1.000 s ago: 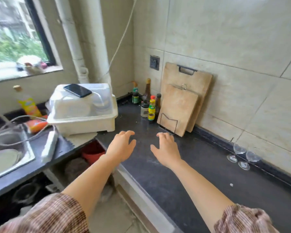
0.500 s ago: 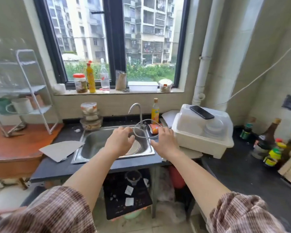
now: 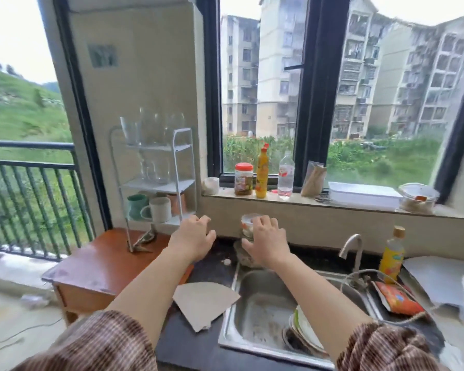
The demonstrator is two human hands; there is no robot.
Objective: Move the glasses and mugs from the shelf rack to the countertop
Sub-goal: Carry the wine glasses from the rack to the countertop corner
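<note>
Tabletop (image 3: pixel 214 266) first, dark stone with the sink (image 3: pixel 268 303) sunk into it around 5 o'clock in frame, so not much landing space here. Next biggest is the white shelf rack (image 3: pixel 181 167) at 10 o'clock, standing on a small wooden side table (image 3: pixel 97 266). Clear glasses (image 3: pixel 130 132) sit on its top tier, more glassware (image 3: pixel 156 170) on the middle, hard to count. Mugs on the bottom: a green mug (image 3: pixel 135 206), a white mug (image 3: pixel 158 209), something copper-coloured behind. Both arms reach forward. Left hand (image 3: pixel 194 238) is loose, fingers curled, holding nothing, just right of the bottom tier. Right hand (image 3: pixel 267 243) is spread and empty too, in front of a stacked jar (image 3: pixel 248 226); can't tell if it touches.

Looks like the reach-for-the-rack step, nothing grabbed yet. Next move probably means swinging left toward the mugs and pinching a handle, going easy near the glass.
</note>
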